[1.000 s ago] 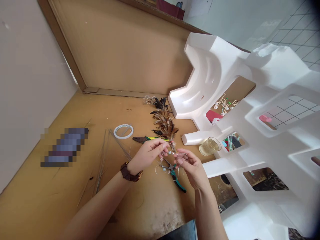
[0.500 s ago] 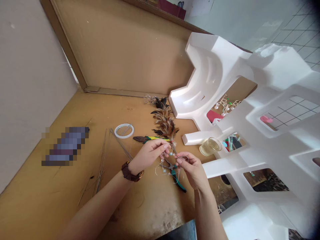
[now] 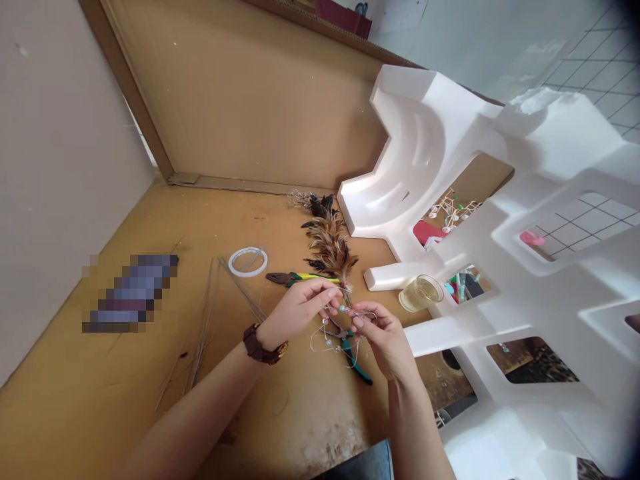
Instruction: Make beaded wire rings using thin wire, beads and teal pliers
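Observation:
Both hands hold a looped wire with small clear and pinkish beads over the table's front part. My left hand, with a dark bracelet at the wrist, pinches the wire at the upper left of the loop. Thumb and fingers of my right hand grip its right side, where a curl of wire sticks out. Teal-handled pliers lie below the loop, partly behind it. Just beyond my left hand are yellow-and-green-handled pliers and a bundle of brown and black feathers.
A roll of white tape and loose thin wires lie to the left, with a pixelated item farther out. On the right stand a glass of yellowish contents and a large white moulded form. A cardboard panel rises behind.
Both hands stay almost in place. The wire curls around the beaded loop have shifted slightly.

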{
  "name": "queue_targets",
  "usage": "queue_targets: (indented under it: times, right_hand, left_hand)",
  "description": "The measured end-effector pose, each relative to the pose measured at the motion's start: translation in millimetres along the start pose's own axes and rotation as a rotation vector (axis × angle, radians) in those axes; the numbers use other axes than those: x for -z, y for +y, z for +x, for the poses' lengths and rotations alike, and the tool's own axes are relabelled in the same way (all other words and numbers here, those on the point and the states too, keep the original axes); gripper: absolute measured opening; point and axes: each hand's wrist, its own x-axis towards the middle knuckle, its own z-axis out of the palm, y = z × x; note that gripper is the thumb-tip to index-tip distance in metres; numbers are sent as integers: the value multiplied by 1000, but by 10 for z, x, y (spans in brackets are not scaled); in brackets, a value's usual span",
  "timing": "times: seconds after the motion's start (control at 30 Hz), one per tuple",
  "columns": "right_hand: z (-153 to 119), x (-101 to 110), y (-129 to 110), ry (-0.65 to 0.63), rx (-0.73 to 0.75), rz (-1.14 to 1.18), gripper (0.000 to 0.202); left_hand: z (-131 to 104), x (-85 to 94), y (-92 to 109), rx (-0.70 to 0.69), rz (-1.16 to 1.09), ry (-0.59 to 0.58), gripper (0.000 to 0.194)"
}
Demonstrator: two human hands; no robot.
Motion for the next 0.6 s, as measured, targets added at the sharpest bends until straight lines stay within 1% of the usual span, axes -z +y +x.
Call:
queue_targets:
  times: [0.1, 0.27, 0.4, 0.6]
  right_hand:
    - [-2, -33, -16, 32, -4, -28, 26]
    - [-19, -95, -50, 114, 21, -146, 22]
    - [-25, -102, -24, 91, 26, -207, 27]
    - [-28, -110, 26, 80, 65, -321, 20]
  left_hand:
    - [-4, 2, 3, -5, 15, -12, 25]
    - [-3, -3, 8, -16, 39, -24, 25]
    - [-4, -17, 7, -17, 39, -22, 25]
    - [-5, -32, 11, -2, 21, -36, 25]
